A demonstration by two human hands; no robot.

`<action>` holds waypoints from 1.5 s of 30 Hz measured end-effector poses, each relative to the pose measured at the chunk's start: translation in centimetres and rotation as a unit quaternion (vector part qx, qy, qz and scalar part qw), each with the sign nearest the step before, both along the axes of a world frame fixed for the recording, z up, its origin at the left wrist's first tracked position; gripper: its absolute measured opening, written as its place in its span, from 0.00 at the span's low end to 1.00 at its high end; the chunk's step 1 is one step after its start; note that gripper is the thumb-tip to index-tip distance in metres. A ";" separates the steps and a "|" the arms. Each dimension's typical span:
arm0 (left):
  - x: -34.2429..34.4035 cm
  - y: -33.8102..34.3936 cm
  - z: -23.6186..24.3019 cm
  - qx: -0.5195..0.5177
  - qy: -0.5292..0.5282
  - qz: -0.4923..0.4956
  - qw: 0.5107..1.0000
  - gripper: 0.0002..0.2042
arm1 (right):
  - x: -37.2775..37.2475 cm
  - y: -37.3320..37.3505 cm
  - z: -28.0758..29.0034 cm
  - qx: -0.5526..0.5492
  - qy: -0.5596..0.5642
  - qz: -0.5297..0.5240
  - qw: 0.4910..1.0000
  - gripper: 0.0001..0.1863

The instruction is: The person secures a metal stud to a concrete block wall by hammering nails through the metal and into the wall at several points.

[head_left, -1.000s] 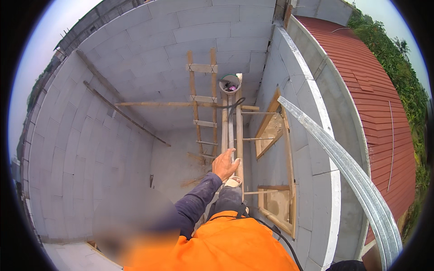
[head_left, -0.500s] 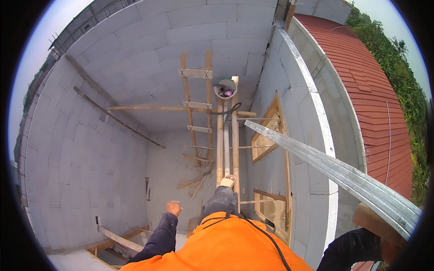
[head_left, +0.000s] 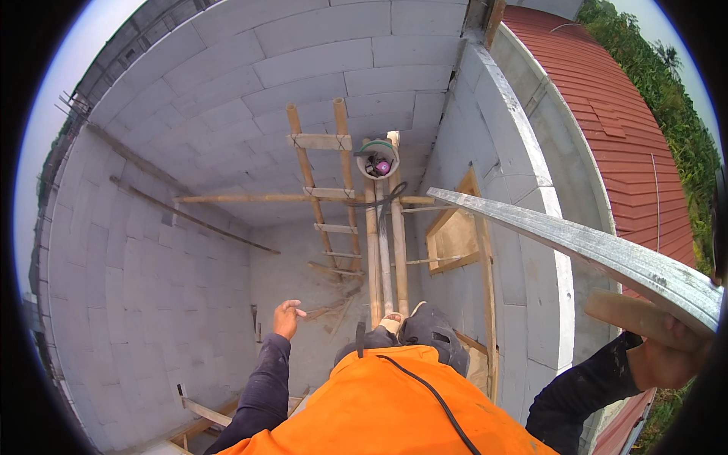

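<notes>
So the thing in play is a long grey metal strip, ribbed along its length and running in from the right edge of the view. Its near end is by the right hand, whose fingers look wrapped around it, though the picture rim cuts off part of that grip. There's a brown block just under the strip by the same hand; could be wood, can't tell if it's gripped too. The far end pokes across the wall into the room, in front of the wooden frame. Can't tell if the strip rests on the wall top or hangs clear.

The left hand is up in the air over the floor, fingers loose and half curled, nothing in it that I can see.

My guess on handling: thin sheet metal, so fairly light for its length, stiff-ish but whippy, and tip-heavy when held at one end like this. Smooth faces might slip and the edges could bite bare skin. I'd hold it nearer the middle, both hands well apart, palms on the flat faces. Footing matters too: a foot is on narrow poles, with a bucket at their far end and a ladder just beside them.
</notes>
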State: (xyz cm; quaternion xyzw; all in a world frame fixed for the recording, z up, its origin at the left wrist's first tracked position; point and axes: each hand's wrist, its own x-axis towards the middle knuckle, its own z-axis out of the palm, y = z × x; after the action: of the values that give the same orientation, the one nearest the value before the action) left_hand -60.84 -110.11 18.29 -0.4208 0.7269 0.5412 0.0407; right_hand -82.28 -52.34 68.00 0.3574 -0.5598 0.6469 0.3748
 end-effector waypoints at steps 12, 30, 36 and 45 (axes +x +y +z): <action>-22.0 -5.2 6.9 -0.077 0.076 0.031 0.994 0.21 | -26.7 -9.4 -12.4 -0.023 -0.198 -0.001 0.980 0.47; -65.9 -3.2 26.4 -0.240 0.246 -0.231 0.910 0.27 | -55.1 -38.0 -26.1 0.058 -0.448 0.197 0.870 0.29; -74.7 -2.7 24.4 -0.311 0.190 -0.344 0.866 0.37 | -58.1 -42.4 -27.6 0.098 -0.476 0.216 0.847 0.29; -84.1 -6.0 21.0 -0.192 0.216 -0.348 0.892 0.34 | -65.8 -44.1 -25.1 0.128 -0.531 0.173 0.820 0.36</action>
State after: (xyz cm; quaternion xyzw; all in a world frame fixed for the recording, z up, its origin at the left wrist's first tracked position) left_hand -144.99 -116.08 39.33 -0.0134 0.9072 0.4202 -0.0134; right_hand -148.10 -96.41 42.91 0.0942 -0.6790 0.7130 -0.1472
